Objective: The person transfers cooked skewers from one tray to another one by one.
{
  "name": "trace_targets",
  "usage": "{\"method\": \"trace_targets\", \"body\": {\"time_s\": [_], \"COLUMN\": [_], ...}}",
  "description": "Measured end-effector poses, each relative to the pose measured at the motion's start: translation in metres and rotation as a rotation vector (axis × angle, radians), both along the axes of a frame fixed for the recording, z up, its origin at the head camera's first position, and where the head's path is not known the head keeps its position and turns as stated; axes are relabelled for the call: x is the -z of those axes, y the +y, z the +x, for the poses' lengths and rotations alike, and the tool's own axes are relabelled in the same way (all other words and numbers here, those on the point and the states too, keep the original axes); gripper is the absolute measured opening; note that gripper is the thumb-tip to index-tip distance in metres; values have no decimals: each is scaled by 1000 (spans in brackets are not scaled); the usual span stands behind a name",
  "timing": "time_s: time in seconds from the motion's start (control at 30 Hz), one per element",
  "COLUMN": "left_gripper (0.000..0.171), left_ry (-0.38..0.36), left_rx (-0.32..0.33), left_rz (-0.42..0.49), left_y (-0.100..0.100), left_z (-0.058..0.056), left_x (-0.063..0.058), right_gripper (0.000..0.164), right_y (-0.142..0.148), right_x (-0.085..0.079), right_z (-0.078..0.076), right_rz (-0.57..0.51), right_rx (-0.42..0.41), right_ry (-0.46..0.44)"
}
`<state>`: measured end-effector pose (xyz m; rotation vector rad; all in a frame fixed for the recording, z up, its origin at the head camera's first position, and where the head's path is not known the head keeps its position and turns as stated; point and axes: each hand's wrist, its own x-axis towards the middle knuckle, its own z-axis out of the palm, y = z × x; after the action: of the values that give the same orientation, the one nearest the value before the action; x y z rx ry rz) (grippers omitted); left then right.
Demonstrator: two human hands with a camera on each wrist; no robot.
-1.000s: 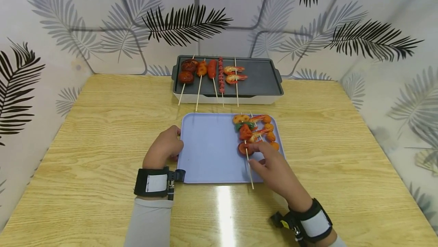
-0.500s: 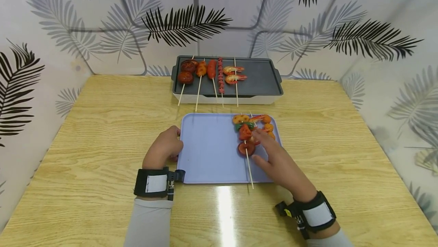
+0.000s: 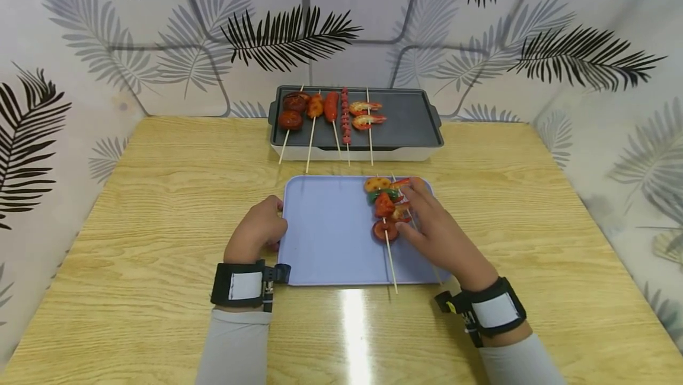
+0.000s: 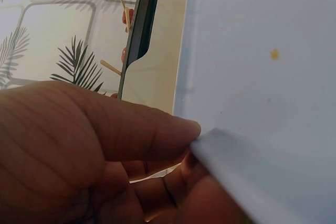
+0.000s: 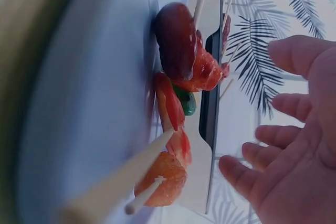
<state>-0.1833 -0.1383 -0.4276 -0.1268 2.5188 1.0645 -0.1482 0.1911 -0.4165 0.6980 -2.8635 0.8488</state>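
Note:
My left hand (image 3: 259, 225) pinches the left rim of a lavender tray (image 3: 325, 231), thumb on top and fingers beneath in the left wrist view. Over the tray's right side hovers my right hand (image 3: 445, 241); in the right wrist view its fingers are spread and hold nothing. Below it lies a mixed skewer with a red meat chunk (image 3: 384, 205), a green pepper piece (image 3: 380, 196) and a round brown slice (image 3: 385, 231). Beside that is a shrimp skewer (image 5: 176, 111). An orange ball (image 5: 163, 179) on a stick shows too, but the hand hides it in the head view.
A dark grill plate (image 3: 408, 118) on a white base stands behind the tray. Several skewers lie on its left and middle, among them a sausage (image 3: 331, 106) and shrimps (image 3: 368, 121), sticks jutting over the front edge. A wooden table (image 3: 160, 213) lies beneath everything.
My right hand has let go of the mixed skewer, its fingers have opened, and it has shifted right over the shrimp and orange balls. The left hand keeps its place on the tray rim.

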Motion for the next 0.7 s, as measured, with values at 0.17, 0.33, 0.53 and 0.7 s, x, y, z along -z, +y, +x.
{"method": "trace_targets", "body": {"time_s": [0.17, 0.33, 0.53, 0.7], "left_gripper": [45, 45, 46, 46], "left_ry": [11, -7, 0, -6], "left_rx": [10, 4, -7, -2], "left_rz": [7, 18, 31, 36], "left_y": [0, -1, -1, -2], "left_z": [-1, 0, 2, 2], "left_x": [-1, -2, -3, -5], "right_gripper": [70, 69, 70, 70], "right_y": [2, 2, -1, -6], "right_x": [-6, -13, -24, -32], "right_z": [-16, -30, -44, -53], "right_rz": [-19, -20, -30, -54], "right_rx": [26, 43, 58, 74], "right_ry": [-42, -74, -134, -162]}}
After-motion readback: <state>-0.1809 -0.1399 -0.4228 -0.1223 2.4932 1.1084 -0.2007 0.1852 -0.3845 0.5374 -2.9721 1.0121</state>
